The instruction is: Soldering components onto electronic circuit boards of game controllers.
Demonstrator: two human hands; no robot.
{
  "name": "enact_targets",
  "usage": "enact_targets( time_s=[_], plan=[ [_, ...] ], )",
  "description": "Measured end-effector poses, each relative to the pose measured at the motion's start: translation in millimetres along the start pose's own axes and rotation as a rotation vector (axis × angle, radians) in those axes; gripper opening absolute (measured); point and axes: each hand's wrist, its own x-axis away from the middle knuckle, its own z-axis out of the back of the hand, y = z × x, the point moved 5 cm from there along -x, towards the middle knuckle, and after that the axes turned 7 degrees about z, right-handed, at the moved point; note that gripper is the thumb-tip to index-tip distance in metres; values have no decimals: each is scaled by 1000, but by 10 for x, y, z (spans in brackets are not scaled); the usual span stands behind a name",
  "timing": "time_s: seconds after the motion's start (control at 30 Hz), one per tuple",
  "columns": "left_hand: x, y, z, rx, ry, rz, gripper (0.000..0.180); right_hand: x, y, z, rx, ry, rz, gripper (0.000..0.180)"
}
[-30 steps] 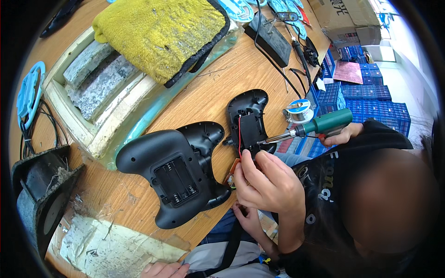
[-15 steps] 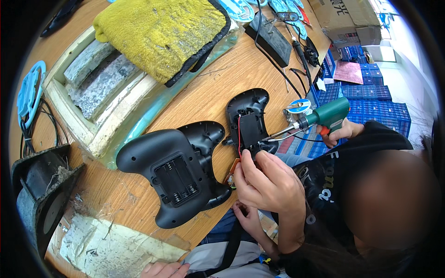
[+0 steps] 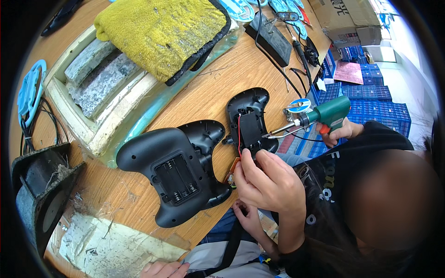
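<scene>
On the brown wood-grain table (image 3: 204, 99) lies a black plastic game-controller shell (image 3: 157, 149) with an uncovered battery bay (image 3: 176, 180). Near it, the person's right hand (image 3: 250, 220) is partly curled, the left hand (image 3: 166, 270) cropped; whether either grips anything cannot be told.

**Markings: two sets large, the rest too fine**

You've got large dark characters on the brown carton (image 3: 354, 21), upper right, partly cut by the picture edge. Lower on it, a small printed panel; you can't resolve its fine print. Your co-worker's black top (image 3: 317, 208) carries big Latin letters down the front, mostly pale, broken up by folds. The solder spool (image 3: 299, 105) shows you a round blue-and-white label, print too small to read. You have a tiny pale mark on the green soldering iron (image 3: 331, 113), illegible. At your bottom edge, the grey garment (image 3: 222, 259) bears small dark lettering, cut off by the picture edge.
</scene>
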Motion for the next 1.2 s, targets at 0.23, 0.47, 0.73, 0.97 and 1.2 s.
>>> enact_targets(
  time_s=[0.23, 0.47, 0.73, 0.97, 1.2],
  plan=[
    [16, 2, 6, 3, 0, 10, 29, -3, -25, 300, -24, -2, 0, 22],
    [10, 55, 47, 20, 8, 6, 29, 288, -61, -537, -58, 9, 37, 22],
    [44, 126, 20, 29, 79, 3, 22, 338, -57, -541, -52, -1, 173, 21],
    [112, 283, 19, -3, 127, -14, 18, 475, -43, -506, -66, 29, 266, 26],
    [176, 315, -14, -42, 188, -86, 18, 530, -43, -478, -4, 47, 318, 24]
  ],
)
